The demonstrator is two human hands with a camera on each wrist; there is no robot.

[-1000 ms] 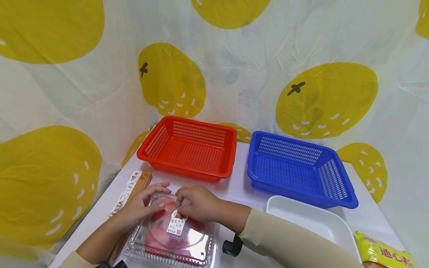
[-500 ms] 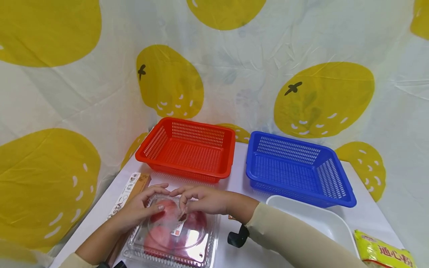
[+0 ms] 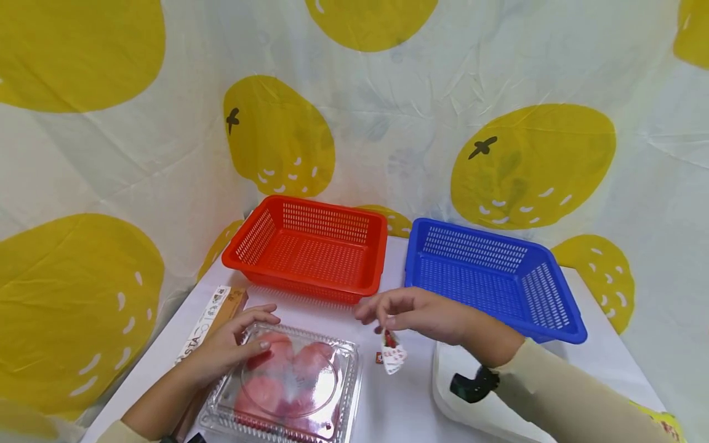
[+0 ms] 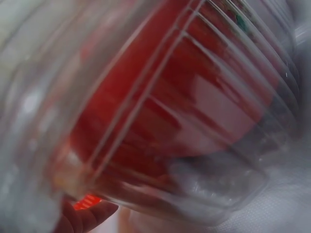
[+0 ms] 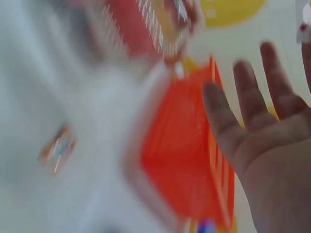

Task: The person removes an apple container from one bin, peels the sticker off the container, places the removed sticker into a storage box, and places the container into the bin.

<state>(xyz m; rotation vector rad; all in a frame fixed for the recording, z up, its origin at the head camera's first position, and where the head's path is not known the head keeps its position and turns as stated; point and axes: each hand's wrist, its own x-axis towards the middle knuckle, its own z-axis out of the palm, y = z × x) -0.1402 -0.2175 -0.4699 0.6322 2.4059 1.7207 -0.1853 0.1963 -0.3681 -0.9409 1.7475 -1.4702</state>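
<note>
A clear plastic clamshell box (image 3: 290,381) with red, round fruit inside lies at the table's front left. My left hand (image 3: 228,346) rests at its left far corner, the thumb over the lid and the fingers loosely spread. Beyond the box's right side, my right hand (image 3: 429,314) pinches a small white label (image 3: 394,357) with red print between thumb and forefinger; the label hangs down, slightly blurred. In the right wrist view the other fingers (image 5: 248,82) of this hand are extended. The left wrist view looks closely at the ribbed box wall (image 4: 194,97).
A red basket (image 3: 299,285) stands behind the box, a blue basket (image 3: 498,245) at back right. A white tray (image 3: 451,375) sits under the right forearm. A pasta box (image 3: 213,326) lies left; a small orange packet (image 3: 379,358) and a yellow packet (image 3: 667,424) lie right.
My right hand has peeled the label off the lid and carried it right, away from the box. The left hand has stayed at the box's corner.
</note>
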